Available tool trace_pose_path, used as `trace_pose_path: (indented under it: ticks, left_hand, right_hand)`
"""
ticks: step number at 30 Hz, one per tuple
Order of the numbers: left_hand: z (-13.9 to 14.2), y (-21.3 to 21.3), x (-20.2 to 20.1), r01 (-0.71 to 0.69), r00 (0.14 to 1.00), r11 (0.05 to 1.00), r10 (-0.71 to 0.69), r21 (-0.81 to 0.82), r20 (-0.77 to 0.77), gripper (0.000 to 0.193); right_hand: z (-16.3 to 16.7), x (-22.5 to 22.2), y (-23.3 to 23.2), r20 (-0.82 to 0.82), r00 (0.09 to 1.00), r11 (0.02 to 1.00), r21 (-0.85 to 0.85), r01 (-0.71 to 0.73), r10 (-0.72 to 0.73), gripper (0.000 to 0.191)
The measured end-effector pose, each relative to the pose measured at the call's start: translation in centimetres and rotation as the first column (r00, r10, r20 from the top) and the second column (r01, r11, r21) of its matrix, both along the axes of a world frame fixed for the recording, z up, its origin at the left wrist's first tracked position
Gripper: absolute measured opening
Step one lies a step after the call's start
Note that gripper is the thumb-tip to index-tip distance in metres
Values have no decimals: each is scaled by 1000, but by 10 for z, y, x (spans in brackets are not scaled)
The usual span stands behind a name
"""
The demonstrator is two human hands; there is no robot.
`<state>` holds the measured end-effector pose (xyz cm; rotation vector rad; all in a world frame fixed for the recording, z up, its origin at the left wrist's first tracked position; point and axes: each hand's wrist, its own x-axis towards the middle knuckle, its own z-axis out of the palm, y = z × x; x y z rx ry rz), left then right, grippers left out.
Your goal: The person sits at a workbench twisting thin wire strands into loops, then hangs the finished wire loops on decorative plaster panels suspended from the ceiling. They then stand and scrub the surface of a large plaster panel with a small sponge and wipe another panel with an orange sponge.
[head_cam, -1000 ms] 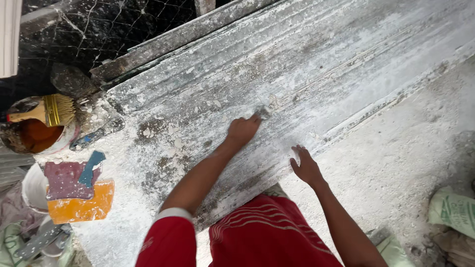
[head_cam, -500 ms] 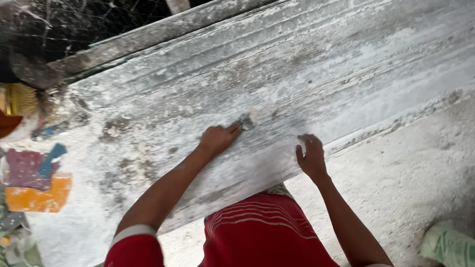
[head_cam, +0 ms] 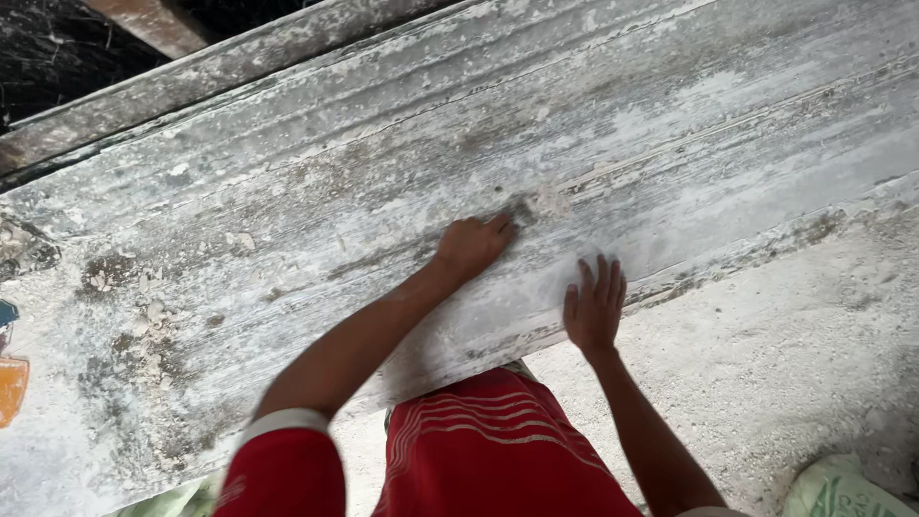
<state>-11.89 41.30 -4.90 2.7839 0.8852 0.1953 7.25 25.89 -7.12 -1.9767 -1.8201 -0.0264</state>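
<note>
The person leans over a long, white-dusted moulded slab (head_cam: 316,239) that lies slantwise across the view. The left hand (head_cam: 471,245) is closed around a small dark scraping piece (head_cam: 522,209), whose tip presses on the slab's ribbed face just beyond the knuckles, where a pale smear of powder shows. The right hand (head_cam: 593,308) lies flat with fingers spread and together on nothing, palm down on the slab's lower edge, apparently steadying it.

The step in hand looks like rubbing or scraping the grooves smooth. Carrying the stroke further along the ribs would, by judgement, call for steady downward pressure and a line kept parallel to the grooves, since patches of crust and loose crumbs lie to the left.

Of containers, only an orange one (head_cam: 11,388) shows, cut off at the left edge; its contents cannot be seen. A pale green sack (head_cam: 847,490) sits at the bottom right on the dusty floor (head_cam: 785,364).
</note>
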Motion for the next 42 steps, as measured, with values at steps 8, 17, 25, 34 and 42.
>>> trace_pose_path:
  ticks: [8,17,25,34,42]
  left_hand:
    - [9,27,84,2,999,999,-5,50,53,25]
    - [14,36,122,-16,999,998,14,67,33,22]
    - [20,-14,22,14,990,996,-2,88,-141,43]
    - [25,26,191,-90,992,990,79,104,103,15]
    - [19,19,164,-103,995,989,102,-107,-17,41]
  right_hand:
    - [-7,16,4,4,998,997,-31,69,-69,46]
    - [-5,23,-5,-26,999,999,-7,45,-45,46]
    - [-8,23,-4,-3,998,998,7,68,-68,43]
    - [1,23,-3,0,997,997,4,82,-82,46]
    - [7,30,-5,-40,996,997,6,74,-74,45]
